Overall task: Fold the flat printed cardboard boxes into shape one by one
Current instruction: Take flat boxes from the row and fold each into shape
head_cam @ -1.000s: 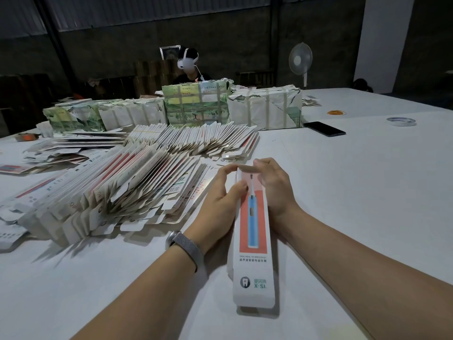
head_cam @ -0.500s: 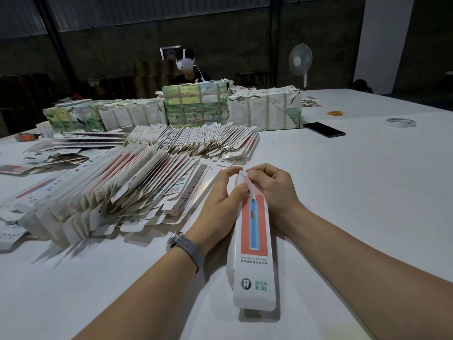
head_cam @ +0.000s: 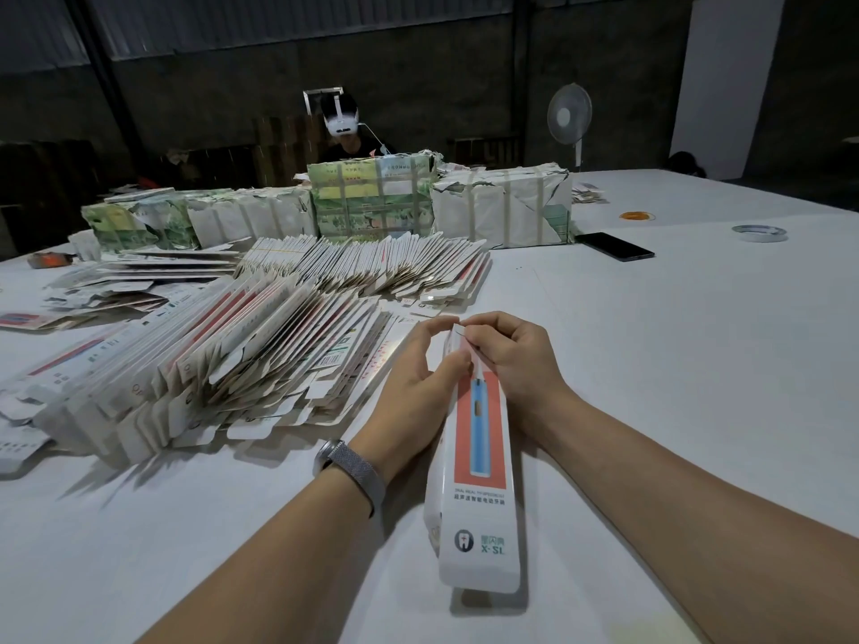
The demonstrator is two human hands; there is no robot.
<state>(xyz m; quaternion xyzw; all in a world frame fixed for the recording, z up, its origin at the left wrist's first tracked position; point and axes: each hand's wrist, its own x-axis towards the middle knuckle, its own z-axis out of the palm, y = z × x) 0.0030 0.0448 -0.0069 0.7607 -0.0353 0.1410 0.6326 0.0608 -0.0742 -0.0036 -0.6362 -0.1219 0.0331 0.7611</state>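
Note:
A long white toothbrush box with a red panel and a blue brush print lies lengthwise on the white table, near end toward me. My left hand grips its far end from the left, fingers curled over the top flap. My right hand pinches the same far end from the right. A big fanned heap of flat printed boxes lies to the left, and a second row sits behind it.
Wrapped bundles line the back of the table, with a person in a headset seated behind them. A black phone, a tape roll and an orange ring lie at the right rear. A fan stands beyond.
Both hands have stayed on the box's far end while working the flap; the box's near end has lifted and tilted slightly, and the fingers have closed tighter over the tip.

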